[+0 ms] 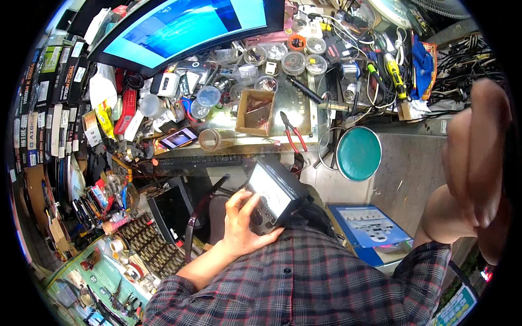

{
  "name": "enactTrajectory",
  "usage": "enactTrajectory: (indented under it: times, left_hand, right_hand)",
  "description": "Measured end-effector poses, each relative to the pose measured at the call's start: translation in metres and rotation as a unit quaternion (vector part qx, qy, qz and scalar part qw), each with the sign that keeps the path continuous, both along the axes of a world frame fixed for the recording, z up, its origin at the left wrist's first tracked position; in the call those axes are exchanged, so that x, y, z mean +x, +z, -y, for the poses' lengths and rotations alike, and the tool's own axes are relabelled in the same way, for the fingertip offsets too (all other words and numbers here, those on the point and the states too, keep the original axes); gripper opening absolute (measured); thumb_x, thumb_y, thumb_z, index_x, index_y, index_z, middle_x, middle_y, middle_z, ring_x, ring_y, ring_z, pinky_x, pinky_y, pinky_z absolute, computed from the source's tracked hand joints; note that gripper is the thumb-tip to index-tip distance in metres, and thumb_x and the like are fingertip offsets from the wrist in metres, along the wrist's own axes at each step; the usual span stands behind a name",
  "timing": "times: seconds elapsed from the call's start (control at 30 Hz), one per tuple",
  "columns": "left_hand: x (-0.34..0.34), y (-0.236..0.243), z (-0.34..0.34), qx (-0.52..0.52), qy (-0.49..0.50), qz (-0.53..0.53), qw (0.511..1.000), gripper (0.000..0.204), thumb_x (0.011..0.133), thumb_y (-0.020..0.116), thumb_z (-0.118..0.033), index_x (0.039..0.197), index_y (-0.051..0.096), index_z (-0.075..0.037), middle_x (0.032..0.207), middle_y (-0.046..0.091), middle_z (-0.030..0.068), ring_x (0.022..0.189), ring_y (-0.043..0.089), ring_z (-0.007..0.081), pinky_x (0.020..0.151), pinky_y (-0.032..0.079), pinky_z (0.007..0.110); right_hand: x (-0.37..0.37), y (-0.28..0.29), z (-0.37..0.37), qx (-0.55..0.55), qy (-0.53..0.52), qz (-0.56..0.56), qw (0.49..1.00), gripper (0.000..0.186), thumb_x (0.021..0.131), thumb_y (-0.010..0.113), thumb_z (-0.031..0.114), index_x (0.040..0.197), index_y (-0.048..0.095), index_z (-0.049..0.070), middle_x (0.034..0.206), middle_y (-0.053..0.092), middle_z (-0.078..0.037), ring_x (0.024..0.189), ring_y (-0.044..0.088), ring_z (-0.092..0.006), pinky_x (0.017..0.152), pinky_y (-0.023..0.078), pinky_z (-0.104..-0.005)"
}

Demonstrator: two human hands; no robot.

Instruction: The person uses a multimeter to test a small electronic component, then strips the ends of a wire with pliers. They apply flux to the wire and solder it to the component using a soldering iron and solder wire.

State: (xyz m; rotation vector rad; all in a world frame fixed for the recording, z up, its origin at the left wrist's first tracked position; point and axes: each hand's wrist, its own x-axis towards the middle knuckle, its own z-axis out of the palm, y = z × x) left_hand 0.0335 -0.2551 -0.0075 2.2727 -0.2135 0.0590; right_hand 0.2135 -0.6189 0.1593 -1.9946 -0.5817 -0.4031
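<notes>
At my lap, my left hand (243, 225) grips a black, box-shaped meter (271, 191) with a white dial face. The fingers bend over its left side and the thumb lies along its lower edge. The meter is tilted, and its right side is dark and in shadow. My right hand (476, 157) is raised very close to the camera at the right rim, large and blurred. No object shows in it, and part of it is cut off by the picture's edge.
Beyond my lap, a cluttered bench carries a monitor (190, 27), red-handled pliers (294, 133), a cardboard box (255, 113), a phone (178, 138) and several plastic tubs. A round green-topped stool (358, 154) stands right of centre. Stacked boxes (51, 108) line the left.
</notes>
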Motion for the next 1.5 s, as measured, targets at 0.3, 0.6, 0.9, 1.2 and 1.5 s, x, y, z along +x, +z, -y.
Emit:
enactTrajectory:
  times: [0.3, 0.6, 0.9, 1.2, 1.5]
  left_hand:
    - [0.014, -0.004, -0.006, 0.039, -0.037, -0.015, 0.998, 0.112, 0.061, 0.102, -0.032, 0.154, 0.045, -0.007, 0.142, 0.043, 0.0220, 0.130, 0.050, 0.0398, 0.109, 0.046, 0.051]
    - [0.013, -0.015, -0.010, 0.023, -0.040, -0.027, 0.999, 0.111, 0.065, 0.101, -0.024, 0.158, 0.042, -0.008, 0.145, 0.038, 0.0209, 0.131, 0.051, 0.0362, 0.108, 0.049, 0.048]
    - [0.017, -0.017, -0.011, 0.031, -0.045, -0.018, 0.998, 0.108, 0.065, 0.101, -0.026, 0.155, 0.045, -0.007, 0.143, 0.040, 0.0217, 0.129, 0.053, 0.0383, 0.108, 0.049, 0.049]
    - [0.024, -0.021, -0.004, 0.010, -0.071, -0.018, 0.997, 0.109, 0.066, 0.101, -0.028, 0.156, 0.044, -0.006, 0.144, 0.041, 0.0228, 0.129, 0.053, 0.0389, 0.108, 0.050, 0.049]
    - [0.040, -0.026, 0.022, 0.020, -0.059, -0.023, 0.998, 0.109, 0.067, 0.100, -0.030, 0.157, 0.043, -0.006, 0.142, 0.043, 0.0232, 0.128, 0.054, 0.0402, 0.107, 0.051, 0.050]
  right_hand:
    - [-0.037, -0.002, 0.037, -0.033, -0.095, -0.018, 0.995, 0.051, 0.101, 0.067, 0.054, 0.097, 0.072, 0.003, 0.084, 0.071, -0.009, 0.076, 0.068, -0.0204, 0.067, 0.052, -0.0316]
    - [-0.062, -0.003, 0.037, -0.024, -0.104, -0.051, 0.993, 0.049, 0.103, 0.065, 0.052, 0.101, 0.071, 0.003, 0.086, 0.070, -0.009, 0.077, 0.067, -0.0198, 0.068, 0.052, -0.0315]
    - [-0.064, 0.003, 0.034, -0.033, -0.096, -0.075, 0.992, 0.048, 0.106, 0.062, 0.050, 0.104, 0.069, 0.003, 0.088, 0.069, -0.009, 0.078, 0.066, -0.0192, 0.069, 0.052, -0.0314]
    - [0.016, 0.024, 0.003, -0.060, 0.065, -0.135, 0.987, 0.047, 0.108, 0.059, 0.048, 0.108, 0.068, 0.002, 0.090, 0.069, -0.009, 0.079, 0.065, -0.0187, 0.070, 0.051, -0.0313]
    - [0.105, 0.031, -0.040, 0.017, 0.230, -0.192, 0.954, 0.046, 0.110, 0.056, 0.046, 0.111, 0.066, 0.002, 0.092, 0.068, -0.009, 0.080, 0.064, -0.0181, 0.071, 0.051, -0.0312]
